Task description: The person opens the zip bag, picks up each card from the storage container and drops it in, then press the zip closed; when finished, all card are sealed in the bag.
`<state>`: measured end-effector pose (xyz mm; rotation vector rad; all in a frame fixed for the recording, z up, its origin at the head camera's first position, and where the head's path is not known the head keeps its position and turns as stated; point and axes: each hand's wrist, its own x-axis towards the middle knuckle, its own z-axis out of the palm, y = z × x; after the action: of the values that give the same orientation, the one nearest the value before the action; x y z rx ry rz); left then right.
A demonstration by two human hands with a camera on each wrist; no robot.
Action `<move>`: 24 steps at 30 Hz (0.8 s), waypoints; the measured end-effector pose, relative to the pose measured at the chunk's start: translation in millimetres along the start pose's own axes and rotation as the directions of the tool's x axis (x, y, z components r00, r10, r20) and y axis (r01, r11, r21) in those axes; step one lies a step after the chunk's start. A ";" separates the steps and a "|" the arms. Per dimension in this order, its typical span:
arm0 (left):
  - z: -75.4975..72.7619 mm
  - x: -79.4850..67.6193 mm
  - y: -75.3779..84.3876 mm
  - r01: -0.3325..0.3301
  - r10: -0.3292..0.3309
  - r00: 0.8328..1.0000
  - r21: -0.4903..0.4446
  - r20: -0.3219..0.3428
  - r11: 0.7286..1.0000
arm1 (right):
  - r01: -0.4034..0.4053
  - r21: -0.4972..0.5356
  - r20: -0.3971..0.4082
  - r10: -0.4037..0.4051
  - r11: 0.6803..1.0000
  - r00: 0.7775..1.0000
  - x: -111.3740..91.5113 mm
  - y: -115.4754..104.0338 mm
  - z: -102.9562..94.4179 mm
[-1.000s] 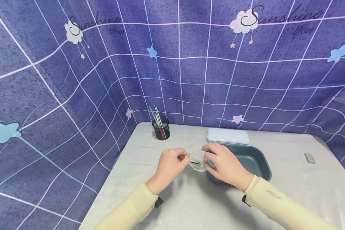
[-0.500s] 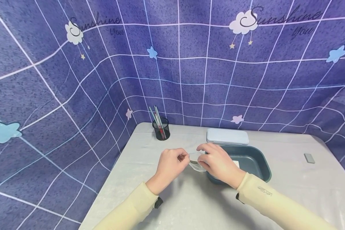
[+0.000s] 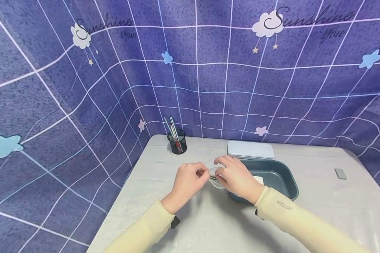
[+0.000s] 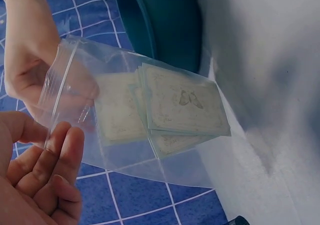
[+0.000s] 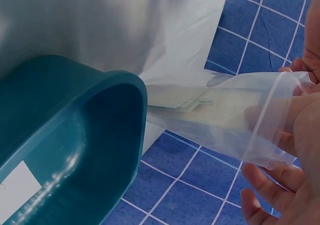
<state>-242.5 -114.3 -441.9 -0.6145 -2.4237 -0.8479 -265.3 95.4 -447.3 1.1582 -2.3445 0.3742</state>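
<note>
A clear zip bag (image 4: 125,167) hangs between my hands above the table. Several pale cards (image 4: 185,102) lie inside it, the front one printed with a butterfly. My left hand (image 3: 190,181) pinches the bag's zip edge between thumb and fingers. My right hand (image 3: 235,177) has reached into the bag's mouth, its fingertips at the end of a card, which it seems to pinch; the other fingers hang loosely outside. In the right wrist view the dark teal bin (image 5: 117,82) stands beside the bag, with a white card (image 5: 17,192) in it.
Behind the bin lies a light blue case (image 3: 251,150). A black mesh pen cup (image 3: 178,144) with several pens stands at the back left. Far right on the table (image 3: 320,218) is a small grey block (image 3: 340,174). A blue patterned curtain (image 3: 209,80) surrounds the table.
My right hand has moved left, from over the bin's edge into the bag's mouth, uncovering the white card in the bin. My left hand has stayed in place, pinching the bag.
</note>
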 end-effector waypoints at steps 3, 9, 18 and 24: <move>0.3 0.0 0.0 -0.003 0.003 1.000 0.005 -0.001 1.000 | -0.006 -0.015 0.017 0.006 1.000 1.000 1.2 -0.2 2.8; 0.4 0.4 -0.4 0.000 0.000 1.000 0.008 0.001 1.000 | -0.010 -0.023 0.022 0.011 1.000 1.000 3.8 -2.8 5.4; -0.6 -0.5 0.2 0.004 -0.004 1.000 0.013 -0.001 1.000 | 0.002 -0.059 0.019 -0.001 0.998 1.000 4.9 -5.6 8.9; -0.6 -0.9 -0.9 0.007 -0.007 1.000 0.009 0.001 1.000 | 0.013 -0.058 0.008 -0.012 0.998 1.000 4.2 -5.3 9.0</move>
<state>-242.1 -115.6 -442.4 -0.6038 -2.4303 -0.8396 -266.1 85.4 -452.4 1.1480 -2.3375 0.2964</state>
